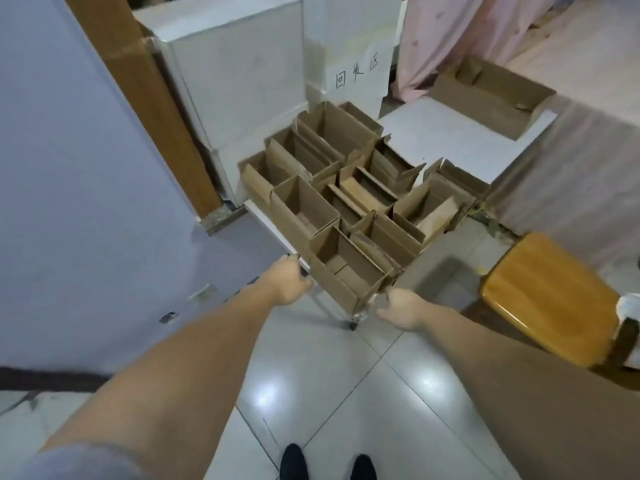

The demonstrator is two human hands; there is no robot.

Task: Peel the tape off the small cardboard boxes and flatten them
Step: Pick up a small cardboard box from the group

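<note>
Several small open cardboard boxes (346,188) stand packed together on a small white wheeled table (266,220). The nearest box (343,271) sits at the table's near corner. My left hand (287,282) grips the table's left edge, fingers curled round it. My right hand (398,306) holds the near right corner, below the nearest box; its fingers are partly hidden under the edge. Clear tape glints on that box's lower corner (363,308).
White foam boxes (235,74) stack behind the table, one with a handwritten paper sign (356,74). A large open carton (491,95) lies at back right. A wooden stool (550,299) stands to the right. A pale wall (69,168) is on the left.
</note>
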